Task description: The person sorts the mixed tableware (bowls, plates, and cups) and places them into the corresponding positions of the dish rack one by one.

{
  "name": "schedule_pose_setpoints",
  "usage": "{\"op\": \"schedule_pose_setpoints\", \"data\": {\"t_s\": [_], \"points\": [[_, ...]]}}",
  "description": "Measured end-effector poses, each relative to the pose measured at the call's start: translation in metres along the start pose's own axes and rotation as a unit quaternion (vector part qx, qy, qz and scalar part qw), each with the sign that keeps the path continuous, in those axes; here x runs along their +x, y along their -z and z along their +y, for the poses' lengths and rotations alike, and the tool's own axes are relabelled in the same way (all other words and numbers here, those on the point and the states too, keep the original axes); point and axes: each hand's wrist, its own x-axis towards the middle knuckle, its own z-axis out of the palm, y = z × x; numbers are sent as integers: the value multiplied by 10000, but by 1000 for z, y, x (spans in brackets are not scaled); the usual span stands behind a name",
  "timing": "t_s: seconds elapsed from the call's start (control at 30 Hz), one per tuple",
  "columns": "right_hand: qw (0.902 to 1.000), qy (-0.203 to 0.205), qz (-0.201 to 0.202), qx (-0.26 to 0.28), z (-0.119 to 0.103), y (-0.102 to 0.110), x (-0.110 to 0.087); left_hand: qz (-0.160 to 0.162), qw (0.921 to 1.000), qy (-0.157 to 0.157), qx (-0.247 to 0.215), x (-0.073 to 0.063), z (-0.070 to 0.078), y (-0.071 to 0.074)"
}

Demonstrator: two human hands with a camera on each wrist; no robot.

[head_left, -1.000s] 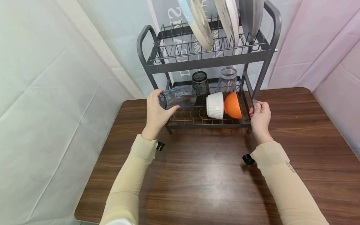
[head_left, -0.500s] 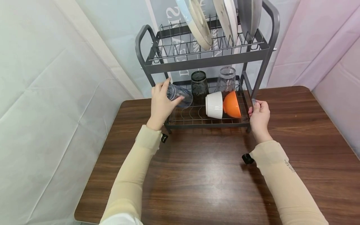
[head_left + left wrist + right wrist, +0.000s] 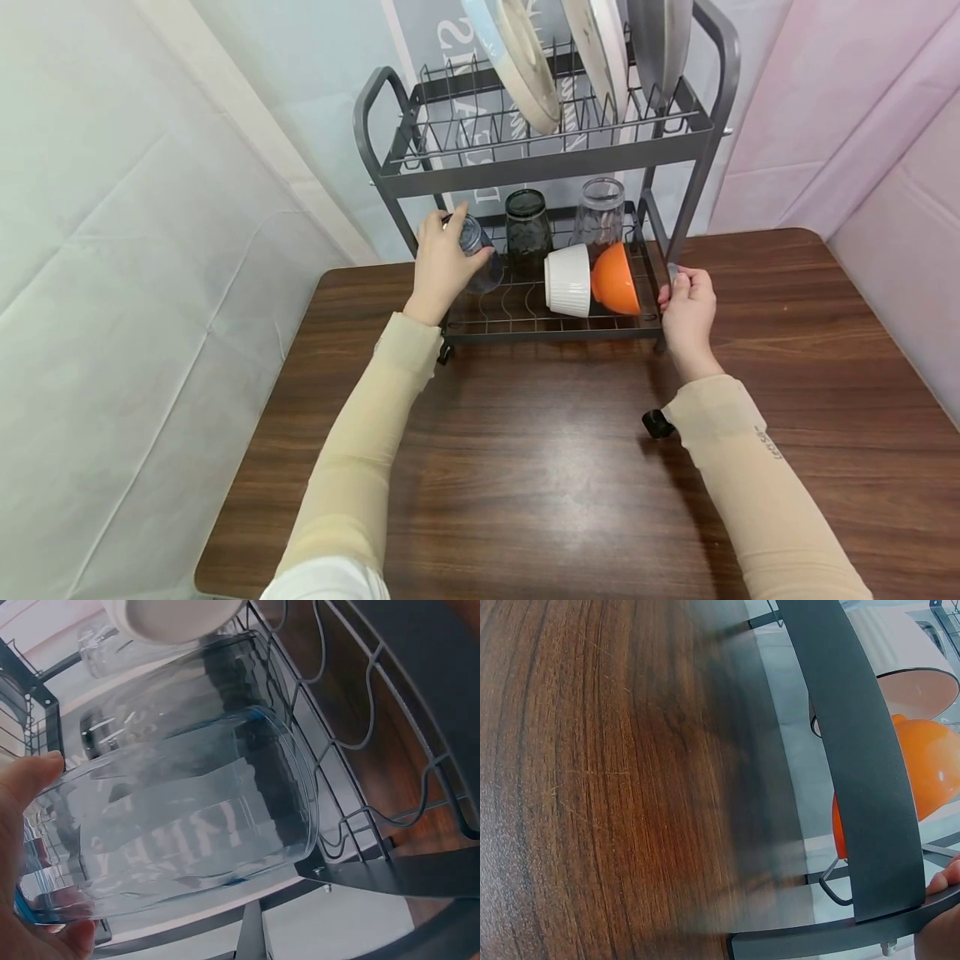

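Note:
In the head view my left hand (image 3: 442, 271) grips a bluish clear drinking glass (image 3: 487, 273) by its base, mouth downward and slightly tilted, at the left end of the rack's lower tier. The left wrist view shows the glass (image 3: 180, 810) with its rim close to the wire loops (image 3: 360, 735). My right hand (image 3: 688, 317) holds the right front leg of the dark metal dish rack (image 3: 555, 335). A dark glass (image 3: 528, 229) stands upside down to the right of the bluish one.
A white ribbed bowl (image 3: 567, 282) and an orange bowl (image 3: 617, 282) lie on their sides on the lower tier, in front of another clear glass (image 3: 602, 208). Plates (image 3: 525, 75) stand in the upper tier. The rack is on a brown wooden table (image 3: 540, 467).
My left hand has moved right and inward over the lower tier. The bluish glass has turned from lying sideways to nearly upright, mouth down. My right hand stays on the rack leg.

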Motion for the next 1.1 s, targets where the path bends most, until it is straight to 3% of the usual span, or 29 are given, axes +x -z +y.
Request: {"op": "schedule_pose_setpoints", "data": {"t_s": [0.27,0.53,1.1], "points": [[9997,71,-29,-216,2,1,0,-200,9994,292,58,17,3,-7],[9999,157,10,-47,1,0,-1,-397,9983,280,312,32,3,-12],[9998,45,-66,-205,3,0,1,-675,9962,489,263,43,-5,-25]]}}
